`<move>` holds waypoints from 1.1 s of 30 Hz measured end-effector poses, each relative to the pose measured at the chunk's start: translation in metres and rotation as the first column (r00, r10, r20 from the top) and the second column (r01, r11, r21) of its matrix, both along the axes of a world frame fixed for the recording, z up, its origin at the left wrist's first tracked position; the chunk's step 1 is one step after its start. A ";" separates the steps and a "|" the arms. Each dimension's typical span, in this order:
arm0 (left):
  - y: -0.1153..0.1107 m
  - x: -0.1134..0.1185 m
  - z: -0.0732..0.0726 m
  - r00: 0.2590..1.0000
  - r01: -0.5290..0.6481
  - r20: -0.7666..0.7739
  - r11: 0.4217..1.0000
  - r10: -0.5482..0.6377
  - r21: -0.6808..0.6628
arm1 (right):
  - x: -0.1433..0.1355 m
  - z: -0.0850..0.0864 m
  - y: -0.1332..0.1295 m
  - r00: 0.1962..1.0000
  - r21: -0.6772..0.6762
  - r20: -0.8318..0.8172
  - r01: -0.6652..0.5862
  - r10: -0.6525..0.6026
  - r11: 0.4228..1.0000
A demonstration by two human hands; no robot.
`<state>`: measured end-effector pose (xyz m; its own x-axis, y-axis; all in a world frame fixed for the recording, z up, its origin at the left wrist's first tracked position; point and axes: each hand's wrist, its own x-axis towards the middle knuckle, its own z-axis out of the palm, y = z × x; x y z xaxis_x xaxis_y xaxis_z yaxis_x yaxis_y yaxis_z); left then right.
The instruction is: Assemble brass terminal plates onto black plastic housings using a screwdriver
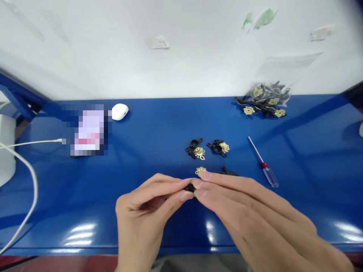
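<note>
Near the front middle of the blue table, my left hand [151, 209] pinches a small black part [190, 187] between thumb and fingers. My right hand [241, 207] closes on the same part from the right, so the fingertips of both hands meet and cover most of it. Just beyond my right fingertips lies a gold round plate [201, 171]. Another black part [227, 172] is partly hidden behind my right fingers. Farther back sit two small groups of black and gold pieces, one on the left [195, 148] and one on the right [219, 147].
A screwdriver [269, 175] with a clear and red handle lies at the right. Behind it, a plastic bag [272, 93] of black and gold parts rests on loose ones [262, 108]. At the left are a blurred phone [90, 130], a white case [120, 112] and a white cable [34, 181].
</note>
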<state>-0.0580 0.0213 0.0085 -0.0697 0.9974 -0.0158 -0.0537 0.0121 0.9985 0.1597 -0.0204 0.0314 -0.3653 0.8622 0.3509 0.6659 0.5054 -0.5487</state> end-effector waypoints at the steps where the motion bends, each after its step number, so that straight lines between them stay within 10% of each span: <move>1: 0.001 0.000 -0.001 0.998 0.004 0.067 1.000 -0.002 -0.027 | -0.001 0.000 0.000 1.000 0.002 -0.016 0.017 -0.017 1.000; 12: 0.003 0.008 0.002 0.858 0.087 0.502 0.935 0.104 -0.344 | 0.002 0.001 0.028 0.952 0.108 -0.098 0.300 -0.291 0.948; 20: 0.013 0.016 0.003 0.800 0.040 0.564 0.920 0.204 -0.389 | 0.005 -0.028 0.030 0.981 0.136 0.111 0.143 -0.159 0.980; 33: 0.013 0.014 -0.009 0.823 0.002 0.534 0.939 0.194 -0.345 | 0.007 -0.021 0.056 0.958 0.117 0.277 0.040 -0.071 0.992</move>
